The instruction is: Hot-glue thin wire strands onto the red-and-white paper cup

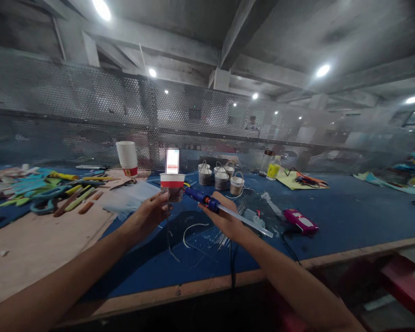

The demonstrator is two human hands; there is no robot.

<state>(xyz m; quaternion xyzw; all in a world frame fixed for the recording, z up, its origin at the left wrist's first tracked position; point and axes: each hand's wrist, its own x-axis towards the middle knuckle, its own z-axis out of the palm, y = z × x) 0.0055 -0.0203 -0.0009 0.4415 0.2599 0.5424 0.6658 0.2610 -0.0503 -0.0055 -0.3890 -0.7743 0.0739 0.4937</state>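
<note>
My left hand [152, 211] is closed around the side of a small paper cup [173, 183], white at the rim with a red band and a greyish-brown wrapped lower part. A thin cord [169, 233] hangs down from below that hand. My right hand [224, 217] grips a blue hot glue gun [199, 197], its yellow nozzle pointing left at the cup's side. Whether the tip touches the cup, I cannot tell. Out of the gun's back sticks a long, clear glue stick [247, 221]. Several small wrapped cups with looped handles [221, 180] stand behind.
A stack of paper cups [126, 157] stands back left. Scissors [48, 200] and clay-coloured sticks lie on the board [55, 235]. To the right are a magenta device [300, 221] with a cable, a yellow-labelled bottle [273, 168] and a jar. Wire pieces litter the blue tabletop [134, 272].
</note>
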